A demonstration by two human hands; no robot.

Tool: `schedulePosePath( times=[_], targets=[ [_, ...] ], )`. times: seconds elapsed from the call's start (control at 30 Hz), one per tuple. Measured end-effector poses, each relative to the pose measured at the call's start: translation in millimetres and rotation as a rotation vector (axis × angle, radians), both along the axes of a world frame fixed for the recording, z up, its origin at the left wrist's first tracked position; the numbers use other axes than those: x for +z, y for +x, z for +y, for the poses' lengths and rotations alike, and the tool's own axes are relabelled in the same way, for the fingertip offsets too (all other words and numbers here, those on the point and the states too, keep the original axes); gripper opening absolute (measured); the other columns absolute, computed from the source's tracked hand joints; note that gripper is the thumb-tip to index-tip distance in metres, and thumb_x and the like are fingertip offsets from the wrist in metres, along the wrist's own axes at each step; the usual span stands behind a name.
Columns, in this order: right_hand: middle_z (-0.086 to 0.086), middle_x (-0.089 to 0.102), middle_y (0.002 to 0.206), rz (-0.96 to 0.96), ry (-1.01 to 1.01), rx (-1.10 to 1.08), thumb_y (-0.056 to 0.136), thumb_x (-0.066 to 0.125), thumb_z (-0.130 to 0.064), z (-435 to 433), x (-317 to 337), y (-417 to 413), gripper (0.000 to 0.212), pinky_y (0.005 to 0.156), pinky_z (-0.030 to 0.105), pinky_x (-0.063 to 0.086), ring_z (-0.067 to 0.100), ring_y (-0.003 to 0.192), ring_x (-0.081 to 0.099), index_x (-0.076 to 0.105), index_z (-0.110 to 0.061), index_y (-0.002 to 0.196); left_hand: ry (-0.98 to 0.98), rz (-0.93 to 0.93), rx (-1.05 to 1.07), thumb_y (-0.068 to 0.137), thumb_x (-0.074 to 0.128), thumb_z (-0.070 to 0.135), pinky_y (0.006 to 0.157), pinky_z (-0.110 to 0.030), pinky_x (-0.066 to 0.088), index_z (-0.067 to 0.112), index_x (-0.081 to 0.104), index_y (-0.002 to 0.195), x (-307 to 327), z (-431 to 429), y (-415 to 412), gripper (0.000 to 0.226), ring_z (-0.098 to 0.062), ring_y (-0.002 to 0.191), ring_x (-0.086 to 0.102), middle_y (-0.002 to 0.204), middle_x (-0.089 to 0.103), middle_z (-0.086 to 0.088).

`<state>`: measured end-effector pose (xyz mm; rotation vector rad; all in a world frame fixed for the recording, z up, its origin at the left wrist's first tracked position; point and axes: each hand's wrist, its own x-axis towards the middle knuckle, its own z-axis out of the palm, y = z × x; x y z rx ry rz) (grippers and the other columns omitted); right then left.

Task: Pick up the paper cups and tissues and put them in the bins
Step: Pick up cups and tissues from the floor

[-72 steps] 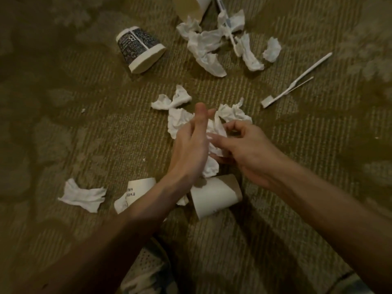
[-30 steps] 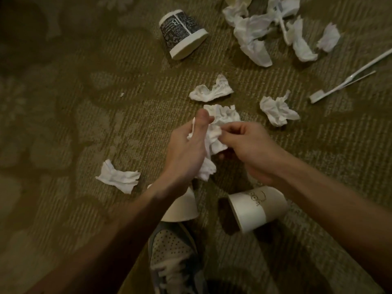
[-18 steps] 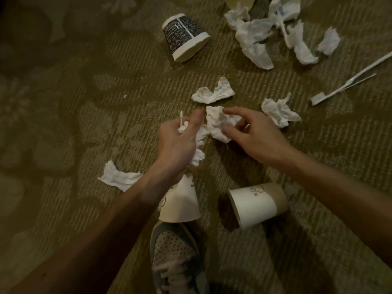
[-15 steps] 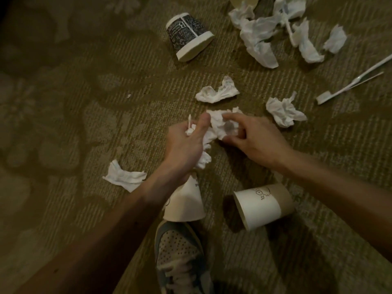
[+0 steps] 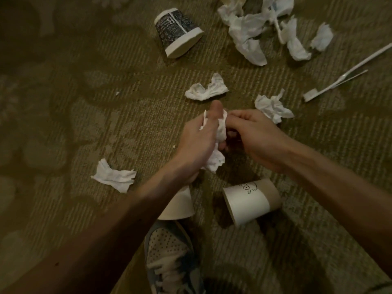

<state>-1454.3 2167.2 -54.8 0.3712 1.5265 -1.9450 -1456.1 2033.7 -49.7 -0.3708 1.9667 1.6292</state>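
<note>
My left hand [image 5: 197, 143] is closed around a bunch of crumpled white tissues [image 5: 216, 160], thumb pressed on top. My right hand [image 5: 256, 139] pinches the same bunch from the right side. Loose tissues lie on the carpet: one [image 5: 206, 90] just beyond my hands, one [image 5: 273, 108] to the right, one [image 5: 115, 177] at the left, and a heap [image 5: 250, 32] at the top. A white and brown paper cup [image 5: 250, 201] lies on its side below my right hand. A second white cup [image 5: 180, 205] is partly hidden under my left forearm. A black printed cup [image 5: 177, 31] lies at the top.
White plastic cutlery [image 5: 339, 81] lies at the right edge. My shoe [image 5: 171, 257] stands at the bottom centre, close to the white cups. The floor is a patterned olive carpet [image 5: 74, 102]. No bin is in view.
My right hand has brought another tissue into the bunch in my left hand, and both hands now close together on it. The tissue that lay before my hands is gone from the carpet.
</note>
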Motion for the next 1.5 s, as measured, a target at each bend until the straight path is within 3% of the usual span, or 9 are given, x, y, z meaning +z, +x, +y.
schedulePosePath(
  times=[0.17, 0.27, 0.4, 0.53, 0.7, 0.97, 1.13, 1.3, 1.5],
  targets=[
    [0.004, 0.072, 0.068, -0.028, 0.009, -0.034, 0.091, 0.058, -0.001, 16, 9, 10, 0.018, 0.057, 0.024, 0.055, 0.015, 0.062, 0.069, 0.054, -0.007, 0.108, 0.1, 0.02, -0.008, 0.096, 0.058, 0.043, 0.052, -0.028, 0.051, 0.02, 0.073, 0.084, 3, -2, 11, 0.03, -0.016, 0.058, 0.065, 0.063, 0.067, -0.005],
    [-0.002, 0.073, 0.074, 0.094, 0.214, 0.058, 0.086, 0.071, -0.018, 29, 9, 25, 0.02, 0.058, 0.015, 0.052, 0.009, 0.069, 0.07, 0.059, -0.015, 0.102, 0.078, -0.012, -0.015, 0.096, 0.062, 0.033, 0.049, -0.027, 0.053, 0.02, 0.074, 0.078, 4, -7, 21, 0.025, -0.018, 0.06, 0.069, 0.068, 0.071, -0.005],
    [-0.02, 0.065, 0.101, 0.23, 0.451, 0.559, 0.057, 0.078, -0.069, 43, 8, 54, 0.059, 0.075, 0.022, 0.053, -0.003, 0.092, 0.061, 0.058, -0.041, 0.105, 0.013, -0.015, -0.058, 0.094, 0.065, 0.023, 0.049, -0.026, 0.052, 0.011, 0.071, 0.083, 6, -13, 27, 0.017, -0.015, 0.059, 0.068, 0.069, 0.071, -0.003],
    [-0.02, 0.047, 0.121, 0.579, 0.791, 1.034, 0.064, 0.074, -0.066, 43, -5, 80, 0.073, 0.092, 0.03, 0.042, 0.002, 0.108, 0.045, 0.044, -0.042, 0.126, -0.03, -0.019, -0.104, 0.09, 0.069, 0.013, 0.053, -0.023, 0.053, 0.014, 0.074, 0.094, 7, -14, 33, 0.006, -0.011, 0.062, 0.067, 0.079, 0.072, -0.003],
    [-0.016, 0.054, 0.117, 0.418, 0.753, 0.681, 0.073, 0.06, -0.072, 47, -5, 82, 0.066, 0.071, 0.025, 0.047, -0.001, 0.092, 0.053, 0.038, -0.041, 0.127, -0.122, 0.073, -0.136, 0.089, 0.071, 0.018, 0.072, -0.03, 0.058, 0.027, 0.073, 0.091, 7, -9, 37, 0.009, -0.006, 0.083, 0.07, 0.087, 0.073, 0.008],
    [-0.004, 0.068, 0.101, 0.018, 0.451, -0.109, 0.069, 0.057, -0.071, 68, 18, 80, 0.051, 0.059, 0.028, 0.057, 0.007, 0.076, 0.071, 0.048, -0.04, 0.107, -0.187, 0.322, -0.01, 0.09, 0.062, 0.051, 0.05, -0.017, 0.046, 0.026, 0.06, 0.075, 23, 26, 27, 0.029, 0.002, 0.057, 0.06, 0.062, 0.065, 0.013],
    [-0.003, 0.065, 0.1, 0.172, 0.503, -0.354, 0.074, 0.06, -0.068, 115, 82, 67, 0.045, 0.054, 0.029, 0.056, 0.004, 0.072, 0.07, 0.046, -0.036, 0.102, 0.009, 0.409, -0.136, 0.094, 0.039, 0.066, 0.067, -0.036, 0.053, 0.025, 0.062, 0.083, 76, 102, -5, 0.048, -0.003, 0.074, 0.065, 0.079, 0.067, 0.008],
    [-0.006, 0.065, 0.095, 0.452, 0.817, -0.544, 0.088, 0.059, -0.057, 211, 188, 73, 0.031, 0.05, 0.016, 0.051, -0.002, 0.072, 0.069, 0.041, -0.037, 0.104, 0.419, 0.448, -0.252, 0.085, 0.031, 0.054, 0.066, -0.04, 0.049, 0.025, 0.059, 0.071, 160, 218, -32, 0.043, -0.017, 0.073, 0.061, 0.069, 0.064, 0.004],
    [-0.006, 0.072, 0.096, 0.534, 1.034, -0.642, 0.086, 0.061, -0.057, 314, 279, 133, 0.028, 0.053, 0.021, 0.054, 0.007, 0.079, 0.072, 0.048, -0.043, 0.106, 0.474, 0.678, -0.572, 0.09, 0.03, 0.046, 0.052, -0.025, 0.05, 0.034, 0.056, 0.076, 226, 344, 1, 0.032, -0.012, 0.075, 0.063, 0.074, 0.064, 0.01]
  ],
)
